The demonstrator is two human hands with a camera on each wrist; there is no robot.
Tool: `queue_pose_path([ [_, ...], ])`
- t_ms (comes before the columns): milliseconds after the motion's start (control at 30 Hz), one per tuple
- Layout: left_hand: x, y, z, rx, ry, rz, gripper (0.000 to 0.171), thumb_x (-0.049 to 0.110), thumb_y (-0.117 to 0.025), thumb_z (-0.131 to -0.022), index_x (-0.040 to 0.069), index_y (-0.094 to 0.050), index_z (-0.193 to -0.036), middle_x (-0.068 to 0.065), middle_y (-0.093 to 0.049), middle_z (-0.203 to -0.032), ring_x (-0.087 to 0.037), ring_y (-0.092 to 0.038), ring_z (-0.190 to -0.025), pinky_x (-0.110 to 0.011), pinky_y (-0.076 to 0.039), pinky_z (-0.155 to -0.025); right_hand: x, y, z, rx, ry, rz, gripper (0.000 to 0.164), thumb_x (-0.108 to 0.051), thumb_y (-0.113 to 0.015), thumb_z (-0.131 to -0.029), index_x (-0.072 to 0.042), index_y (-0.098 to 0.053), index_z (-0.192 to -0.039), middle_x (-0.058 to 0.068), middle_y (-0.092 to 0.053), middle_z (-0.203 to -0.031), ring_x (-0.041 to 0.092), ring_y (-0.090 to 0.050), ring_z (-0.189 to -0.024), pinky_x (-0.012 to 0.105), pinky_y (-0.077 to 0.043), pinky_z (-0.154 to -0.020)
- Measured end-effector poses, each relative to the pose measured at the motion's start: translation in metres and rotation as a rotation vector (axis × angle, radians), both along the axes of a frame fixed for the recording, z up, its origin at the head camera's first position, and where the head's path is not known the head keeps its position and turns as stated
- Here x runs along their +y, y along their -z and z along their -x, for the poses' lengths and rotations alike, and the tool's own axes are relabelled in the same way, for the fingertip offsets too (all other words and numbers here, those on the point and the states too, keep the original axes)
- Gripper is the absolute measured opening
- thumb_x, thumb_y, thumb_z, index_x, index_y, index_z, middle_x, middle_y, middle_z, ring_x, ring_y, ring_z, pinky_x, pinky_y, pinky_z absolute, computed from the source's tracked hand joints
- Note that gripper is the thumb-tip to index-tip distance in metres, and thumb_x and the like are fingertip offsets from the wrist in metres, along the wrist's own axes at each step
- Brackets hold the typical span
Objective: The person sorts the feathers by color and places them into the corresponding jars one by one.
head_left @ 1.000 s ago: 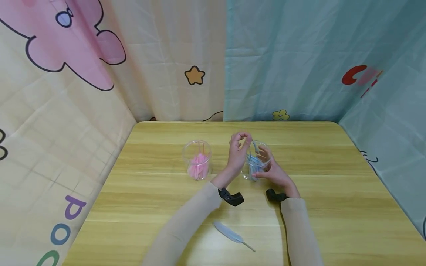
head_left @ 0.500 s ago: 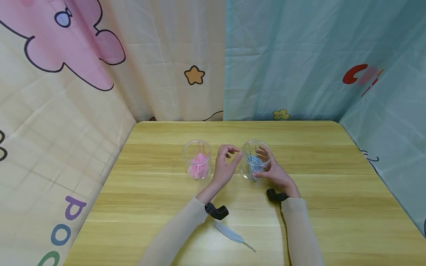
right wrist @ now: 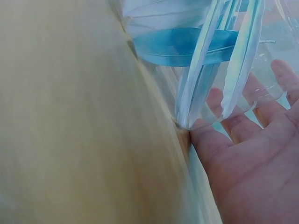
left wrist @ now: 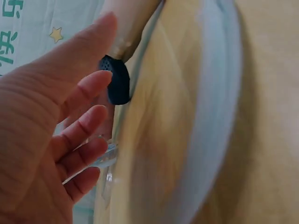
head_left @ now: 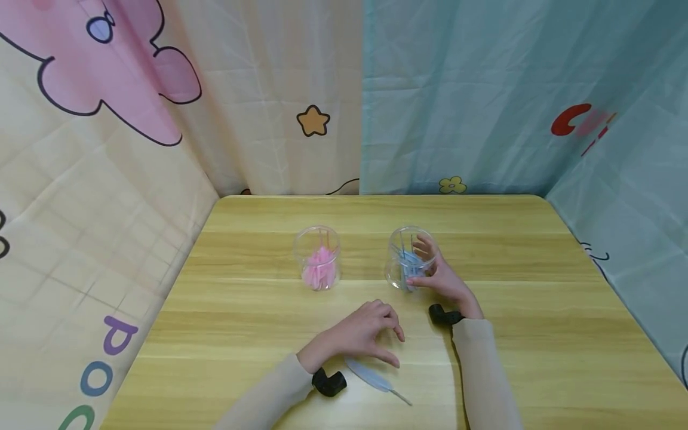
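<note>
A pale blue feather (head_left: 369, 375) lies on the table near its front. Just beyond it hovers my left hand (head_left: 360, 331), fingers spread and slightly bent, holding nothing; in the left wrist view the feather (left wrist: 210, 112) is blurred beside the thumb. My right hand (head_left: 443, 275) grips a clear cup (head_left: 394, 278) from its right side, thumb in front and fingers behind. Inside that cup stand several blue feathers (head_left: 409, 263). Up close in the right wrist view, white-blue and brighter blue feathers (right wrist: 187, 46) show through the wall, with the fingers along the cup's outside.
A second clear cup (head_left: 301, 254) with several pink feathers (head_left: 321, 269) stands to the left of the gripped one. The wooden table (head_left: 537, 334) ends at patterned curtains (head_left: 457, 89) behind and on both sides. Each wrist wears a black camera mount (head_left: 329, 382).
My left hand has let go of a blue feather in the right cup and moved back toward me, over the loose feather. The right hand stays on the cup.
</note>
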State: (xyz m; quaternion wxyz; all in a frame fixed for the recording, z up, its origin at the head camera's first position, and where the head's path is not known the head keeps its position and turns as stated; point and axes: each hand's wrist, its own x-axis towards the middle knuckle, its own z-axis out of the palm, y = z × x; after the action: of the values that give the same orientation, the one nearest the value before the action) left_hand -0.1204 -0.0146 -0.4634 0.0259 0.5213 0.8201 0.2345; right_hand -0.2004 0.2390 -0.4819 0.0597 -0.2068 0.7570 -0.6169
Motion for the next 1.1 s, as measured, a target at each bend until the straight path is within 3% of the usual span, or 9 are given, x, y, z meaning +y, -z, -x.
queue_pose_path([
  [100,-0.007,0.006,-0.009,0.016,0.028,0.089,0.047,0.062,-0.073,-0.069,0.028,-0.068,-0.101,0.011,-0.050,-0.107,-0.006,-0.041,-0.099,-0.018,-0.031,-0.084,-0.003,-0.011,-0.006,-0.012,-0.003,0.012,0.101,0.004,-0.077,-0.075,-0.006,-0.009,-0.149,0.024,-0.018,-0.151,0.045,-0.015,-0.137,0.063,-0.013,-0.105],
  [200,-0.015,0.011,-0.015,0.028,0.028,0.121,0.047,0.064,-0.074,-0.066,0.030,-0.067,-0.097,0.011,-0.049,-0.107,-0.006,-0.040,-0.098,-0.018,-0.031,-0.085,-0.007,-0.022,-0.010,-0.023,-0.004,0.015,0.100,0.008,-0.076,-0.074,-0.001,-0.009,-0.148,0.028,-0.017,-0.150,0.048,-0.014,-0.136,0.063,-0.013,-0.105],
  [500,-0.015,0.015,-0.028,0.043,0.050,0.121,0.037,0.063,-0.073,-0.069,0.032,-0.064,-0.087,0.013,-0.046,-0.104,-0.005,-0.037,-0.094,-0.017,-0.028,-0.083,-0.005,-0.022,-0.010,-0.015,-0.004,0.009,0.100,0.004,-0.076,-0.076,-0.005,-0.009,-0.150,0.027,-0.017,-0.149,0.046,-0.015,-0.136,0.063,-0.014,-0.105],
  [667,-0.011,0.018,-0.034,0.089,0.048,0.126,0.035,0.064,-0.069,-0.071,0.032,-0.062,-0.082,0.015,-0.046,-0.099,-0.004,-0.036,-0.090,-0.015,-0.028,-0.079,-0.006,-0.021,-0.010,-0.030,-0.008,0.004,0.101,0.002,-0.077,-0.076,-0.006,-0.009,-0.150,0.026,-0.017,-0.150,0.044,-0.015,-0.137,0.062,-0.013,-0.106],
  [833,-0.015,0.020,-0.027,0.107,-0.022,0.103,0.024,0.055,-0.068,-0.078,0.031,-0.063,-0.077,0.015,-0.046,-0.092,-0.004,-0.036,-0.083,-0.016,-0.029,-0.075,-0.006,-0.022,-0.009,-0.036,-0.002,0.014,0.100,0.004,-0.076,-0.076,-0.007,-0.010,-0.150,0.024,-0.018,-0.150,0.043,-0.015,-0.137,0.061,-0.013,-0.106],
  [1100,-0.023,0.021,-0.008,0.099,-0.143,0.071,0.019,0.042,-0.068,-0.086,0.024,-0.063,-0.083,0.011,-0.050,-0.092,-0.008,-0.039,-0.083,-0.020,-0.033,-0.076,-0.007,-0.024,-0.010,-0.053,0.011,-0.010,0.100,0.002,-0.076,-0.077,-0.007,-0.009,-0.150,0.023,-0.017,-0.151,0.042,-0.016,-0.137,0.060,-0.012,-0.107],
])
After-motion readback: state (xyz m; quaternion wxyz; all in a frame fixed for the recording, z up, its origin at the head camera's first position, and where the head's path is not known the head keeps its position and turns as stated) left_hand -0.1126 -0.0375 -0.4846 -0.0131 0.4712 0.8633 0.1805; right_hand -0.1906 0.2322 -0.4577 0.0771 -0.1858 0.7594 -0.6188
